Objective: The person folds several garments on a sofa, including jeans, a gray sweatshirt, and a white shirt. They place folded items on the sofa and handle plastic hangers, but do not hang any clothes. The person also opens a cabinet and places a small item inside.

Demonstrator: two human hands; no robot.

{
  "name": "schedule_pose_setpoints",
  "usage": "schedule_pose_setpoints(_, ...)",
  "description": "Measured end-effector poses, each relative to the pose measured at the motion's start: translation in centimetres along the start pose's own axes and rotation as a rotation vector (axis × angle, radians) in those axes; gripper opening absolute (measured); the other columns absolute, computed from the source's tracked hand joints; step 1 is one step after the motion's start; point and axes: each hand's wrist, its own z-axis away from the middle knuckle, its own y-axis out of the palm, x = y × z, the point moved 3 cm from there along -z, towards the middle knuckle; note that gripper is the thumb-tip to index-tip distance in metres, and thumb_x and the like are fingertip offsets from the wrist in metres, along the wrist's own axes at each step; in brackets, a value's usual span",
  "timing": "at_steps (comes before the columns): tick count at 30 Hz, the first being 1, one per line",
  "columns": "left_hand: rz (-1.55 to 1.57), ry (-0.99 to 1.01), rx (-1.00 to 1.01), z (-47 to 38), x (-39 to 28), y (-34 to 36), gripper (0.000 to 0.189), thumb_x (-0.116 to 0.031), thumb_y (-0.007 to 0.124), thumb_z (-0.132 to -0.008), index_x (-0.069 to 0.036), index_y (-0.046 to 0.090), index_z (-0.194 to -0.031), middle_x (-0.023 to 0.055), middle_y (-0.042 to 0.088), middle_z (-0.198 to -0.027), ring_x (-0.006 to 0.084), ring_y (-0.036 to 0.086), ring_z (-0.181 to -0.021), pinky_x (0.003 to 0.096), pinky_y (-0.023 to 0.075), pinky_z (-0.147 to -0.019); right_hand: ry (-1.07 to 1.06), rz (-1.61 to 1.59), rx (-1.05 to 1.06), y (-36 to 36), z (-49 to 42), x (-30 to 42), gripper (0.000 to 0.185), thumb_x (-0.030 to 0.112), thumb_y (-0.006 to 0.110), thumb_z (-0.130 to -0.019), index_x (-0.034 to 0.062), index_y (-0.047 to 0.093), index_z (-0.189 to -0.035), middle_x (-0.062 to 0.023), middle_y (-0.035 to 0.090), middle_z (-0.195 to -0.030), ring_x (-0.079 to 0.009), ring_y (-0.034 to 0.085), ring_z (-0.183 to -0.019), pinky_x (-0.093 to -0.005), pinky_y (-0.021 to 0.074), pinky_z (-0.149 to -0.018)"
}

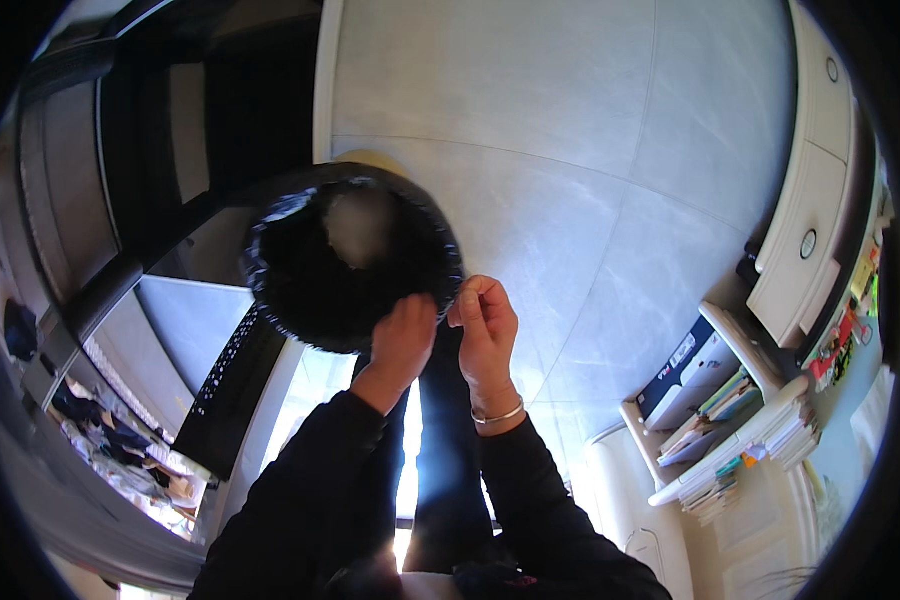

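Note:
In front of me is a round bin lined with a black plastic bag (300,300), its mouth facing up. The bag's crinkled edge is folded out over the rim. A pale, blurred patch shows in the dark inside; I cannot tell what it is. My left hand (405,341) reaches over the near right part of the rim, its fingertips curled into the opening and hidden, gripping the bag. Just outside the rim on the right, my right hand (487,322) pinches the bag's edge between thumb and fingers. A bracelet (499,414) circles my right wrist.
Grey tiled floor (540,202) spreads ahead and to the right. White drawers (795,217) line the far right. Below them stands a low shelf (652,450) with a box, papers and books. Dark furniture (262,97) stands at the left, beside a perforated black panel (225,390).

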Motion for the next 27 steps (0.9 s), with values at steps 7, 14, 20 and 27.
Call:
schedule_pose_setpoints(7, 0.537, -0.250, 0.221, -0.1, -1.5, 3.4, 0.012, -0.017, 0.055, -0.085, -0.008, 0.055, -0.093, 0.0097, 0.062, -0.092, 0.0270, 0.063, -0.088, 0.0385, 0.0530, -0.068, 0.171, 0.027, 0.021, 1.5, -0.5, -2.3, 0.012, 0.015, 0.055, -0.097, 0.0028, 0.058, -0.096, 0.0011, 0.055, -0.069, -0.0061, 0.052, -0.062, -0.0196, 0.0441, -0.060)
schedule_pose_setpoints(14, 0.622, -0.322, 0.450, 0.1, -1.0, 4.7, 0.019, -0.023, 0.054, -0.086, -0.006, 0.061, -0.093, 0.0115, 0.066, -0.093, 0.0288, 0.064, -0.091, 0.0398, 0.0516, -0.077, 0.369, 0.260, -0.149, 1.6, -1.6, -4.0, 0.012, 0.009, 0.055, -0.093, -0.0001, 0.062, -0.090, -0.0019, 0.058, -0.069, -0.0088, 0.052, -0.053, -0.0212, 0.0441, -0.051)
schedule_pose_setpoints(20, 0.382, -0.082, 0.244, 2.4, -1.7, -0.5, 0.016, -0.020, 0.058, -0.086, -0.007, 0.063, -0.094, 0.0099, 0.067, -0.089, 0.0300, 0.063, -0.085, 0.0416, 0.0508, -0.072, 0.490, 0.159, -0.165, -0.9, -0.7, -4.2, 0.014, 0.006, 0.055, -0.091, 0.0005, 0.064, -0.101, -0.0052, 0.064, -0.083, -0.0113, 0.058, -0.068, -0.0219, 0.0457, -0.058)
schedule_pose_setpoints(27, 0.733, -0.528, 0.032, 3.8, -2.8, -9.3, 0.018, -0.011, 0.052, -0.086, -0.009, 0.063, -0.099, 0.0066, 0.067, -0.093, 0.0277, 0.061, -0.094, 0.0423, 0.0485, -0.076, 0.469, -0.157, -0.016, -1.0, 2.9, -0.4, 0.024, 0.009, 0.051, -0.095, 0.0013, 0.061, -0.115, -0.0076, 0.063, -0.111, -0.0178, 0.059, -0.098, -0.0293, 0.0486, -0.082)
